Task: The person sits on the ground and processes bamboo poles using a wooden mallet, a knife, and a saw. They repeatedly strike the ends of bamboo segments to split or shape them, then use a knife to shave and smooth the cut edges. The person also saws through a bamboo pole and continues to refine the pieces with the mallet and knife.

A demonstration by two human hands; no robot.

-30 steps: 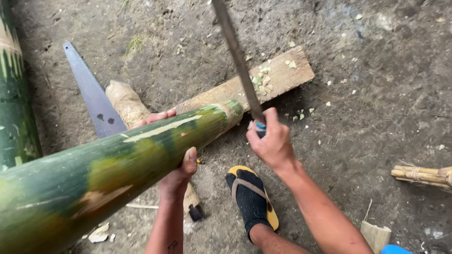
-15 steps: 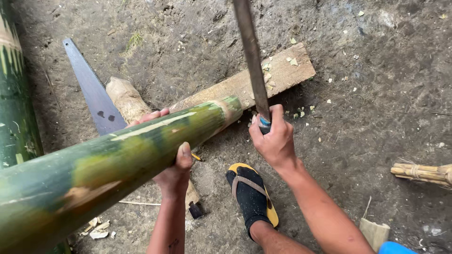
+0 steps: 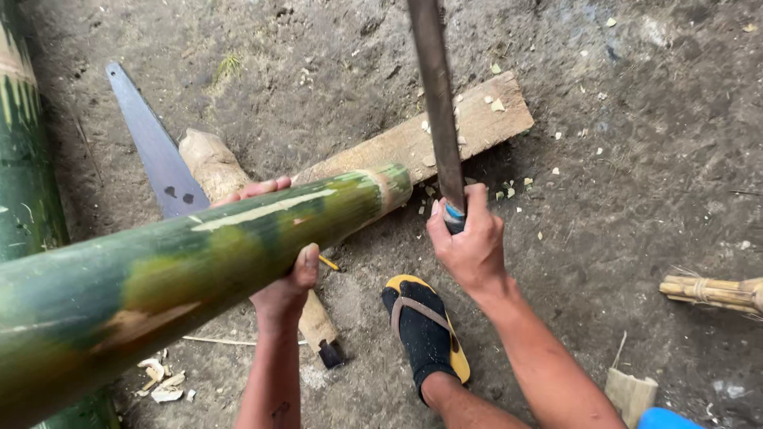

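Bamboo at far left: a second green culm (image 3: 24, 159) lies along the frame edge, untouched. Next to it on the dirt floor (image 3: 636, 159), a grey saw blade (image 3: 155, 151) rests flat, and a pale wooden billet (image 3: 211, 163) lies partly under the work.

The main bamboo pole (image 3: 199, 254) runs from lower left up to centre, its cut end propped on a plank (image 3: 485, 119). Patches of green skin are already shaved off (pale streaks along the top and a bare patch low on the side), and chips lie scattered on the plank and the floor. Much green skin is left, so by my judgement the work is only partly done.

The left hand (image 3: 282, 274) wraps the pole from below, thumb over the near side and fingertips showing over the far side: a closed grip that steadies it.

A foot in a black and yellow sandal (image 3: 425, 330) is planted between the arms.

The right hand (image 3: 469, 242) is closed in a full fist on the blue-banded handle of a long machete (image 3: 435, 103), blade raised upright just beside the pole's end, not touching it.

Far right: a bundle of split bamboo (image 3: 711, 292).
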